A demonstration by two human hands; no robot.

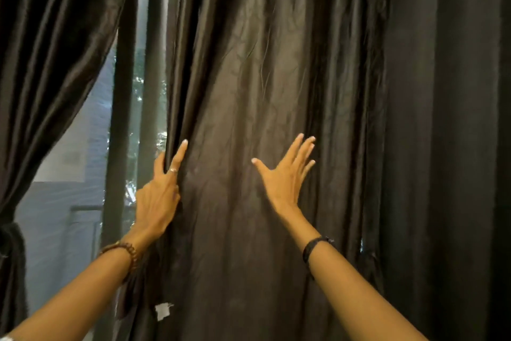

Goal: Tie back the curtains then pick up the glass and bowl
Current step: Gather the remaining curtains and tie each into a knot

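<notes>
Hands on dark curtain (pixel 276 91): left hand (pixel 159 197) grips its edge, right hand (pixel 287 174) splayed flat; I note window (pixel 91 174) at 9 o'clock.

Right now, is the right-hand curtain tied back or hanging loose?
Hanging loose. The right curtain falls straight and spread; the left hand grips its edge, and the right hand is open against it.

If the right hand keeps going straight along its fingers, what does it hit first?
The right hand, fingers spread and pointing up and forward, would meet the hanging right curtain first. It may already touch the fabric; depth is unclear here.
</notes>
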